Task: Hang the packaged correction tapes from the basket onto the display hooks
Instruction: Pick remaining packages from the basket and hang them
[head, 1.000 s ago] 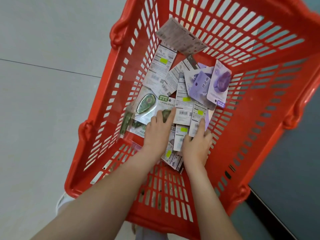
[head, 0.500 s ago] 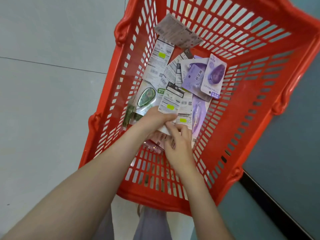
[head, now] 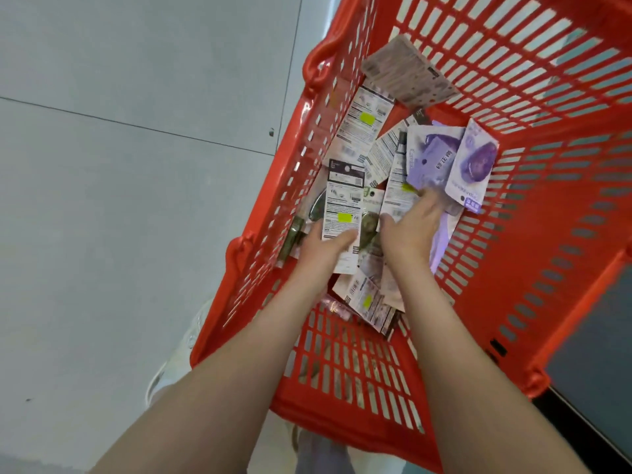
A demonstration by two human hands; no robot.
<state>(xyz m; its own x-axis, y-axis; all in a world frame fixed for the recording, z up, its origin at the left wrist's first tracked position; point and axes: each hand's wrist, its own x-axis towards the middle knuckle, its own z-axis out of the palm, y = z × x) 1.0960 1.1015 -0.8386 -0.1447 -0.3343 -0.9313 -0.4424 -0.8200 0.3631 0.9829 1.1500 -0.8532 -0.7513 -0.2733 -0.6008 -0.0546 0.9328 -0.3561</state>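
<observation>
A red plastic basket (head: 547, 159) holds a loose pile of carded correction tapes. My left hand (head: 323, 249) grips one white package, back side up (head: 343, 206), thumb across its lower end, slightly above the pile on the left. My right hand (head: 412, 227) lies on the middle of the pile with its fingers stretched forward. Its fingertips are blurred, just below two purple packages (head: 434, 155). A green tape package (head: 369, 225) shows between my hands. More white cards (head: 367, 301) lie under my wrists. No display hooks are in view.
A grey-brown card (head: 407, 73) leans on the basket's far wall. The basket stands on grey floor tiles (head: 136, 200). A dark panel (head: 602, 354) runs along the right. A white shoe (head: 178, 364) shows beside the basket's near left corner.
My left hand has raised a white package off the pile and shifted left. My right hand has left it and reached forward toward the purple packages.
</observation>
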